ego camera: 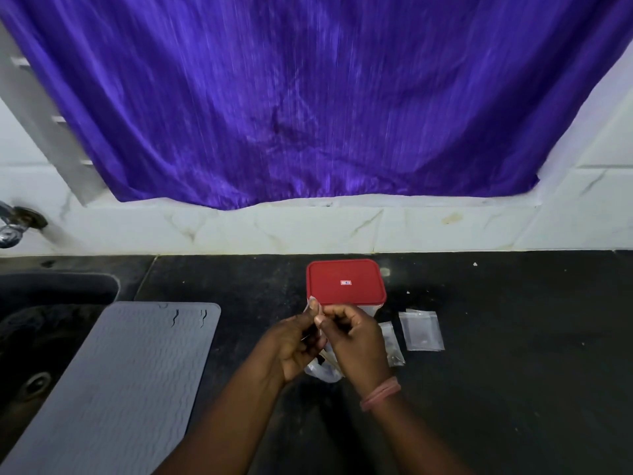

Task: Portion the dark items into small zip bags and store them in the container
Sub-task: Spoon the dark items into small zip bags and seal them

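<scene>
Both hands are up together over the dark worktop, right in front of the container. The left hand and the right hand meet at the top edge of a small zip bag, each with thumb and fingers curled in and pinching that clear strip between them. The bag is so thin and see-through that only its upper edge shows clearly; whether anything is inside it, I cannot tell. Below the hands, a crumpled bit of clear plastic lies on the worktop, with something dark showing in it.

The container sits just beyond the hands, its red lid on top. To its right, a few empty zip bags lie flat in a small stack, and one more bag lies between that stack and the right hand.

Over on the left, a grey ribbed mat lies at a slant beside the sink. A tap pokes out from the white tiled wall, and a purple curtain hangs above it. A pink band circles the right wrist.
</scene>
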### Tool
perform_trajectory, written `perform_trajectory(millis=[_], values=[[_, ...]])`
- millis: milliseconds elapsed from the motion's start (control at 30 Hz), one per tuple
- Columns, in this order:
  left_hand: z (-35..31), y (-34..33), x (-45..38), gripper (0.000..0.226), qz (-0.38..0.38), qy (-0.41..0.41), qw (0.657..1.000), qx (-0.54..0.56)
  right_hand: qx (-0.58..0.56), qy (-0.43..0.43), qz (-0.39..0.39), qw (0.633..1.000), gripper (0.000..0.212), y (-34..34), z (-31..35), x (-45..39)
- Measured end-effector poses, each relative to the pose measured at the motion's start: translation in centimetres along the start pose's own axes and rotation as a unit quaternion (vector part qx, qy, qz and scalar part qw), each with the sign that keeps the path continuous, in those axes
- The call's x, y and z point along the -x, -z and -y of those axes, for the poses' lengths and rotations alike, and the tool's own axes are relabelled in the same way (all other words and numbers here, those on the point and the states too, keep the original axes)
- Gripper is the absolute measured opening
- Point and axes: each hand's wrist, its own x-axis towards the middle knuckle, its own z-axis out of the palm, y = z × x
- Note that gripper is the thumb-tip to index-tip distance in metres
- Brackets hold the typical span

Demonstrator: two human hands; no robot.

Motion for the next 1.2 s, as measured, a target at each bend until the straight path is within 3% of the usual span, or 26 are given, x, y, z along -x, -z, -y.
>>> perform_trajectory(millis=[133, 267, 333, 400, 500, 533, 633, 767, 833, 967, 1100, 1200], values=[[0.3, 0.9, 0.3, 0.023, 0.005, 0.010, 1.000, -0.022, 0.031, -0.007, 0.002, 0.999, 0.008, 0.0, -0.4, 0.4], [0.8, 1.2, 0.5, 0.012, -0.024, -0.044, 0.997, -0.060, -0.007, -0.070, -0.004, 0.997, 0.013, 0.1, -1.0, 0.8], [1.2, 1.4, 0.7, 0.010, -0.050, -0.090, 0.986, -0.130, -0.013, -0.113, -0.036, 0.993, 0.014, 0.3, -1.6, 0.7], [1.5, 1.8, 0.8, 0.005, -0.104, -0.169, 0.938, -0.283, 0.035, -0.110, -0.064, 0.991, 0.016, 0.5, -2.3, 0.6], [2.2, 2.3, 0.9, 0.015, -0.147, -0.253, 0.784, -0.548, 0.126, -0.057, -0.074, 0.988, 0.015, 0.3, -2.4, 1.0], [2.4, 2.2, 0.9, 0.022, -0.139, -0.267, 0.753, -0.585, 0.158, -0.037, -0.065, 0.985, 0.015, 0.1, -2.3, 1.2], [2.3, 1.7, 0.8, 0.041, -0.122, -0.316, 0.700, -0.628, 0.232, -0.001, -0.029, 0.972, 0.011, -0.2, -2.1, 1.3], [2.0, 1.9, 0.6, 0.026, -0.107, -0.359, 0.646, -0.665, 0.270, 0.033, -0.021, 0.962, 0.016, 0.5, -2.5, 0.6], [2.3, 2.3, 0.3, 0.018, -0.115, -0.371, 0.654, -0.648, 0.275, 0.040, -0.009, 0.961, 0.020, 0.4, -2.5, 0.7], [2.1, 3.4, -0.5, 0.018, -0.173, -0.356, 0.725, -0.564, 0.277, 0.046, 0.023, 0.960, 0.013, 0.2, -2.7, 0.4], [1.1, 4.7, -1.3, 0.018, -0.234, -0.309, 0.718, -0.578, 0.192, 0.005, -0.031, 0.981, 0.014, 1.2, -2.8, -0.6], [0.5, 5.8, -2.3, 0.016, -0.258, -0.274, 0.736, -0.563, 0.244, -0.063, -0.055, 0.966, 0.010, 1.7, -4.4, -0.7]])
